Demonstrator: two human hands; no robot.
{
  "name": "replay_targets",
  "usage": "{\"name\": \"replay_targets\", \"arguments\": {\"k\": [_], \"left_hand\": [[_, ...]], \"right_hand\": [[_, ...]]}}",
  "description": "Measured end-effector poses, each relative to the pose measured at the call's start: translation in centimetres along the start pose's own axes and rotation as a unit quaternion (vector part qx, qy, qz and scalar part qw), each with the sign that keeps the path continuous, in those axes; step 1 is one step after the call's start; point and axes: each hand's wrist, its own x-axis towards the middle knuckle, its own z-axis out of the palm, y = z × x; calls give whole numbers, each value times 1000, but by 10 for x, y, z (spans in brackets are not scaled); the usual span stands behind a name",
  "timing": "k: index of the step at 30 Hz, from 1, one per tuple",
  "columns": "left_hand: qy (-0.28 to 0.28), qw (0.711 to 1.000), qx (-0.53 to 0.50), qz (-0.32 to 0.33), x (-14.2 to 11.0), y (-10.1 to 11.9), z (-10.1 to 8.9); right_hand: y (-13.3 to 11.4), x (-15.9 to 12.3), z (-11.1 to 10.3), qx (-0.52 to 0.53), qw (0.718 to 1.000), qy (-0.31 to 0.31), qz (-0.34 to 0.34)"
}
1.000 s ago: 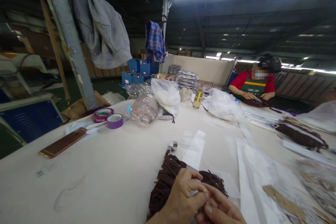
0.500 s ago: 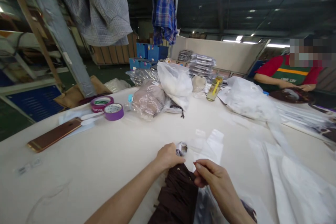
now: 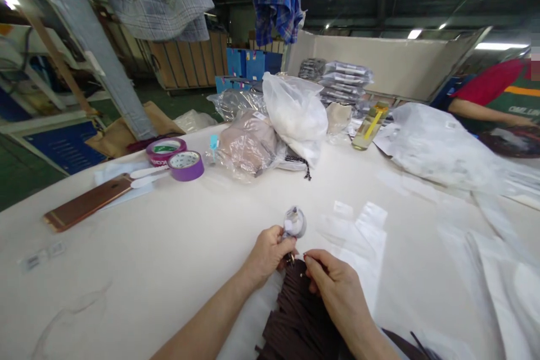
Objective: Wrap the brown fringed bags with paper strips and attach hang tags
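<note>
My left hand (image 3: 270,252) is closed on a small pale ring-shaped thing (image 3: 295,221), which pokes up past its fingertips and looks wrapped in whitish film. Just below those fingers, a bit of gold-coloured metal shows at the top of a dark brown pleated fabric item (image 3: 295,309). Close beside it, my right hand (image 3: 333,278) has thumb and forefinger pinched together over the brown item's upper edge. Whatever lies in that pinch is too small to name. The lower part of the brown item runs out of view, partly behind my right forearm.
White plastic bags (image 3: 367,236) lie right of my hands. Toward the back are a purple tape roll (image 3: 185,166), a phone (image 3: 88,202), a bagged beige item (image 3: 247,146), a white bag (image 3: 293,115) and a yellowish bottle (image 3: 370,126). A co-worker (image 3: 502,95) is at the right.
My left hand has raised the pale ring-shaped thing slightly, so more of it shows. My right hand has come nearer the left, still pinched. The camera view has tilted down and turned left.
</note>
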Motion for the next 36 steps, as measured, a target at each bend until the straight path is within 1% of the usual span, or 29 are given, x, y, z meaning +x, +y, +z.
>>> {"name": "replay_targets", "arguments": {"k": [3, 7, 16, 22, 25, 29, 31, 32, 34, 36], "left_hand": [[3, 999, -33, 9, 2, -3, -1], [4, 999, -44, 5, 2, -3, -1], [-1, 999, -50, -1, 1, 0, -2], [2, 1000, -26, 18, 2, -3, -1], [7, 1000, 4, 18, 4, -4, -2], [-34, 998, 46, 3, 0, 0, -9], [-21, 994, 102, 27, -7, 6, -14], [0, 988, 149, 51, -12, 9, -17], [38, 964, 248, 94, -22, 14, -20], [41, 942, 316, 103, -31, 17, -20]], "right_hand": [[-2, 0, -1, -23, 1000, -3, 5], [-5, 0, -1, -32, 999, -4, 20], [-4, 2, 0, -55, 998, -23, 8], [-3, 4, 2, -92, 995, -38, -18], [0, 5, 2, -95, 993, -54, -43], [3, 7, 1, -98, 991, -69, -57], [2, 8, 0, -102, 990, -76, -56], [1, 8, 0, -104, 990, -78, -56], [-2, 9, 0, -108, 989, -79, -58], [-4, 8, 1, -110, 989, -79, -59]]}}
